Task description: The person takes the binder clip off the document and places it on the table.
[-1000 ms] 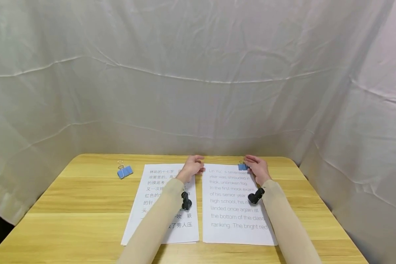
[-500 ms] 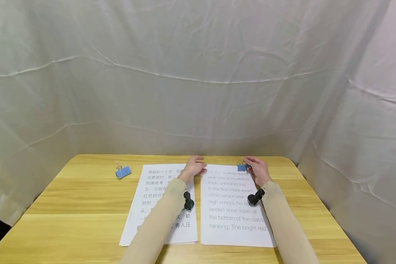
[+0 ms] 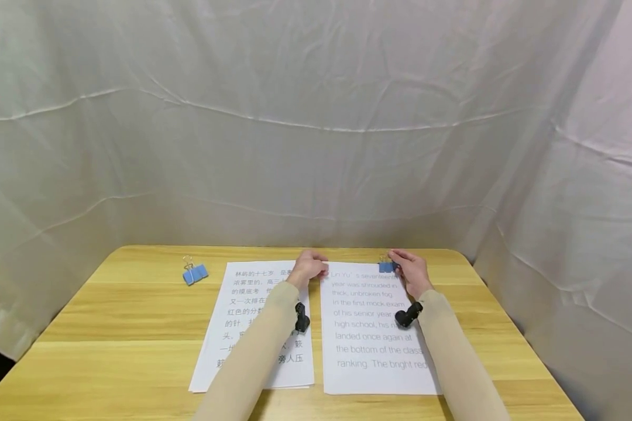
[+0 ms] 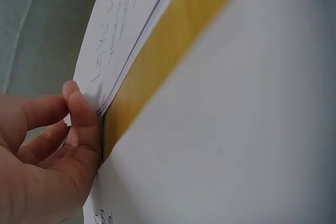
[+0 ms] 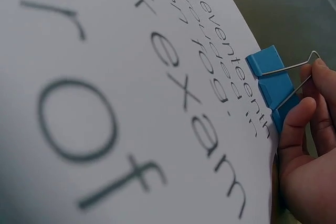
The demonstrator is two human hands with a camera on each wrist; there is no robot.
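A stack of paper printed in English (image 3: 368,374) lies on the right side of the table, a blue binder clip (image 5: 275,80) on its top edge near the right corner. My left hand (image 3: 309,268) pinches the stack's top left corner between thumb and fingers (image 4: 44,111). At the clip, my right hand (image 3: 412,272) holds a wire handle with its fingertips (image 5: 321,72), the thumb (image 5: 296,124) beside the blue body. Under my left forearm lies a second stack, printed in Chinese (image 3: 242,327), partly hidden by the sleeve.
Another blue binder clip (image 3: 195,273) lies loose on the wooden table (image 3: 110,327), left of the Chinese stack. Grey-white cloth (image 3: 316,175) hangs behind the table and along its sides. A narrow strip of wood separates the two stacks.
My right fingers have drawn in onto the clip's handle. The English stack's lower edge has shifted slightly right. My left hand has stayed at the corner, its fingers a little more closed.
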